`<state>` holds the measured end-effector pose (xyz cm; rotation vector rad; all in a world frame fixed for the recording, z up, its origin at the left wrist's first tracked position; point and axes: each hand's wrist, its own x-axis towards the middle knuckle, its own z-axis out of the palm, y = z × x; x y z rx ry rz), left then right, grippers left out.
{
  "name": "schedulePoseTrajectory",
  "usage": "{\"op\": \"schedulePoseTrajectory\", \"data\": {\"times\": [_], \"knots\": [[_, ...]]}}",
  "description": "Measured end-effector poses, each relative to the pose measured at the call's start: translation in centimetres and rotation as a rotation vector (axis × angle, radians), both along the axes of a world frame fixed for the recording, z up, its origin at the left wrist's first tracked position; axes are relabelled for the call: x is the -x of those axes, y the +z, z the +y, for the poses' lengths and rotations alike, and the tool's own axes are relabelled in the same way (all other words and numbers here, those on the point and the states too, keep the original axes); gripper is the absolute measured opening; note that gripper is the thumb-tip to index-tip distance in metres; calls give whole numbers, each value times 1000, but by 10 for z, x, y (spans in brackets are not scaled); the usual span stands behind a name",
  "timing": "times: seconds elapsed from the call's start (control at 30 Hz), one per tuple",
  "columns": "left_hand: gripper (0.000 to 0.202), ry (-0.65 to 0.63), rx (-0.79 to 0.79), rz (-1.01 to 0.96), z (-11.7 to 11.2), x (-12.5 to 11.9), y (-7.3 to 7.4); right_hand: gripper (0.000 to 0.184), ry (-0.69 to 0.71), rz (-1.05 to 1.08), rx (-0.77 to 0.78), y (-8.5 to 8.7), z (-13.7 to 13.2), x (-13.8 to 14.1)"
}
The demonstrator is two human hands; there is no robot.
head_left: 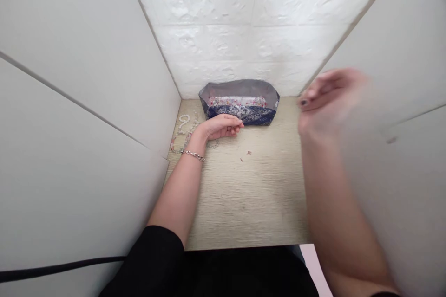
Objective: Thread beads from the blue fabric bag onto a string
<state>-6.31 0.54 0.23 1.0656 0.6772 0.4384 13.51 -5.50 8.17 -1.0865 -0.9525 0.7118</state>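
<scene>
My left hand (223, 126) is closed, thumb and fingers pinched together, just in front of a dark blue patterned container (259, 115). Whatever the pinch holds is too small to make out. Many small pink, red and clear beads (240, 101) lie inside that container. Raised to the right and blurred by motion, my right hand (331, 95) has its fingers curled in against the thumb; I cannot make out anything in it. Beaded strands (178, 143), white and pinkish, lie on the table left of my left wrist. Two tiny reddish pieces (248, 152) sit in front of my left hand.
The light wood-look tabletop (251, 204) is boxed in by a white panel (87, 79) on the left, another panel (400, 148) on the right and a white textured wall (251, 23) behind. A black cable (62, 267) runs along the lower left.
</scene>
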Motion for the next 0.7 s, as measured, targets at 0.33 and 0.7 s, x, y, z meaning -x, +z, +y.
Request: {"op": "schedulePoseTrajectory", "data": {"times": [0.33, 0.7], "knots": [[15, 6, 13, -15, -1, 0, 1, 23, 359, -1071, 321, -36, 102, 22], [16, -14, 33, 7, 2, -1, 1, 6, 642, -1452, 640, -35, 109, 53]]}}
